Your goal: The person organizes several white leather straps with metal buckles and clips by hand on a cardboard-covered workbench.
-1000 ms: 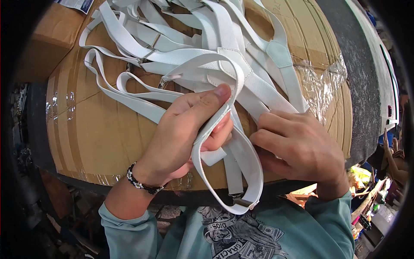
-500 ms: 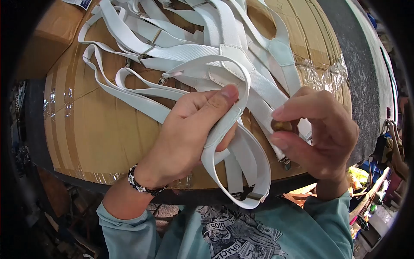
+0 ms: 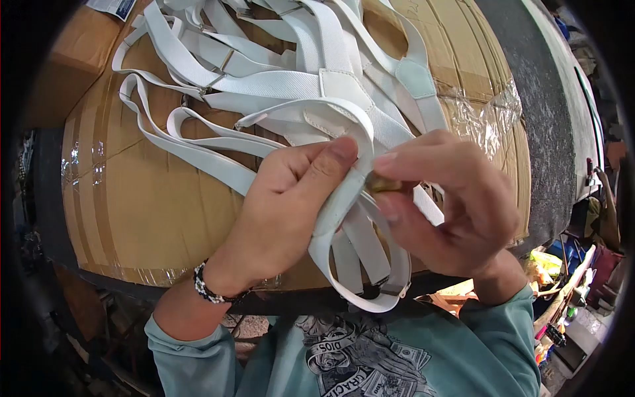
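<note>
My left hand point(image 3: 291, 192) is closed on a white elastic suspender strap point(image 3: 367, 301), its thumb pressing near a stitched, smooth patch point(image 3: 340, 202). Below the hand the strap hangs in a loop with a metal slider at the bottom. My right hand point(image 3: 456, 205) pinches a small rounded brownish-gold piece point(image 3: 382, 183) between thumb and forefinger, right at the edge of the patch; its exact kind I cannot tell. Behind both hands lies a heap of white suspenders point(image 3: 264, 83) with metal sliders and stitched joining patches.
A flattened cardboard sheet point(image 3: 165, 218) with clear tape lies under the suspenders on a dark round-edged table point(image 3: 555, 132). At the upper left stands a cardboard box point(image 3: 79, 49) with a printed paper point(image 3: 114, 6). Assorted clutter point(image 3: 562, 284) shows beyond the table at the lower right.
My right hand has moved left with the brownish-gold piece, bringing it up to the strap patch. My left hand keeps its hold on the strap.
</note>
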Tool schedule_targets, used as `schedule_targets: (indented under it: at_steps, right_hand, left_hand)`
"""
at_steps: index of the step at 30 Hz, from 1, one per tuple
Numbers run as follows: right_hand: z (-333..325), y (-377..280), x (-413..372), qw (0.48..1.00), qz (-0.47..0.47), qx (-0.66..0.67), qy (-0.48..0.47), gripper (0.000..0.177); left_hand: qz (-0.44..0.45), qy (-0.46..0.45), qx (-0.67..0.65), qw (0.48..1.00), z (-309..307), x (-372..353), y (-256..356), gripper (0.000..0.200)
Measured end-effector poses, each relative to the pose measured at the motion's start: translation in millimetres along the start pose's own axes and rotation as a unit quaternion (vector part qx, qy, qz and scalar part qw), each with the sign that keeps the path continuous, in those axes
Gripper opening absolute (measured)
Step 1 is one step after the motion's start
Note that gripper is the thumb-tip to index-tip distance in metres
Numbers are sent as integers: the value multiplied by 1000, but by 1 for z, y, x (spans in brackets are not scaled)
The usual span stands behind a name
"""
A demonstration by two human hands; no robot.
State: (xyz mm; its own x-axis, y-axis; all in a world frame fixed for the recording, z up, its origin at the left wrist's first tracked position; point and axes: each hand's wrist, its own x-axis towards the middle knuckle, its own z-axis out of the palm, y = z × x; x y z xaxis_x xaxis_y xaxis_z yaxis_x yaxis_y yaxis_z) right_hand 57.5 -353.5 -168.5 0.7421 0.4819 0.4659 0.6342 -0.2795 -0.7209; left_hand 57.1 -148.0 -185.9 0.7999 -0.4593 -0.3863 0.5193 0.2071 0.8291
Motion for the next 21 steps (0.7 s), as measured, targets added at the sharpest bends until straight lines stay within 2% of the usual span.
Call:
schedule_targets:
  at_steps: [3,7,9,10,12,14,16,17,18,20,21]
  right_hand:
    - [6,1,3,999,-33,-26,3,26]
    - [-6,3,-1,999,-20,0,-33,25]
    - [-7,7,-3,996,-20,87,-30,25]
    - [-4,12,-6,989,5,147,24,29]
    - [-12,13,-4,964,118,223,86,23]
    - [-21,10,4,898,277,322,119,22]
    - [-22,15,14,822,372,397,170,24]
    - [-20,21,15,809,393,414,138,23]
    - [-18,29,11,795,416,427,117,22]
    - [-27,39,-3,800,400,442,72,20]
    - [-30,34,-5,815,361,450,40,19]
  left_hand:
    - [53,8,3,999,10,0,-3,44]
    - [34,-7,46,998,4,6,-9,39]
    - [31,1,86,996,-3,5,-11,40]
    - [15,2,82,997,-1,4,-5,38]
    - [24,-13,88,996,-2,4,-6,36]
    - [37,-18,124,991,-2,5,-10,32]
    - [84,-34,120,989,-3,6,-15,31]
    - [106,-49,119,986,-1,6,-15,31]
    - [88,-47,112,989,0,1,-10,30]
    - [120,-2,124,985,-1,0,-14,33]
    - [115,-16,106,988,1,-3,-10,33]
